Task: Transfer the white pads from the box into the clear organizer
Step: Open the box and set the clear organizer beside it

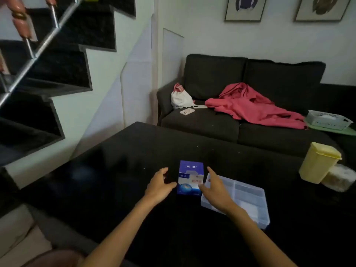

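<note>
With both hands, left [159, 186] and right [214, 191], spread empty either side of the upright box [190, 177] beside the organizer [248, 197], a clumsy squeeze could topple it.

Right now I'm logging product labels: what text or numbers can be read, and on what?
Blue and white box: white characters on top and print on the front, all too blurred to read.
Clear organizer: no text visible.
Yellow container: no text visible.
Nothing else is legible.

Dim room: dark sofa [240, 112] against white wall [212, 35], black staircase [57, 64] left.
</note>
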Motion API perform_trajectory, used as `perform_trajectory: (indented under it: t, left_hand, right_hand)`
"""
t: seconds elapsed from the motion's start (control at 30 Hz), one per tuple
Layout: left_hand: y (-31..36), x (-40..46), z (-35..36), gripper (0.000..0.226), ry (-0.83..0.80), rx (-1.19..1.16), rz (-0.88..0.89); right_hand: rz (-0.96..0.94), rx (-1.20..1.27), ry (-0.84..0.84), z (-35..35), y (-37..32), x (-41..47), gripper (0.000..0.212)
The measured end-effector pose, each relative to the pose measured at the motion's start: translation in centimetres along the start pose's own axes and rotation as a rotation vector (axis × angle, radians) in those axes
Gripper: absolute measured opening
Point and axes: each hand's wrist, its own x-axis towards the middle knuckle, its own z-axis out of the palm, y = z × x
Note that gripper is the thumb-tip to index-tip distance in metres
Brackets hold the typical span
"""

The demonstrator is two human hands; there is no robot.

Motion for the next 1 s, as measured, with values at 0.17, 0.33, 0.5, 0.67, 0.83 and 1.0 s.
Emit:
perform_trajectory:
  t: [0.17, 0.33, 0.5, 0.67, 0.83, 1.0]
  left_hand:
    - [-0.6, 3.0, 1.5, 0.093, -0.196, -0.128, 0.023]
    - [-2.4, 1.0, 1.6, 0.075, -0.133, -0.172, 0.147]
    - [-4.1, -3.7, -0.1, 0.075, -0.105, -0.084, 0.163]
    - [-5.4, -6.0, -0.7, 0.071, -0.154, -0.125, 0.191]
    - [-6.1, -5.7, -1.8, 0.078, -0.214, -0.155, 0.218]
    - [-6.8, -4.7, -1.4, 0.062, 0.010, -0.154, 0.166]
  right_hand:
    - [-0.079, 0.071, -0.002, 2.0, 0.8, 2.4, 0.063]
    - [-0.178, 0.079, 0.020, 3.1, 2.0, -0.4, 0.054]
    - [-0.236, 0.106, -0.095, 1.9, 1.9, -4.5, 0.034]
    - [-0.319, -0.004, -0.147, 1.3, 0.4, -4.7, 0.015]
    - [-0.259, -0.062, -0.229, 2.4, -0.5, -3.6, 0.041]
    - [-0.239, -0.156, 0.029, 4.6, 0.4, -4.4, 0.064]
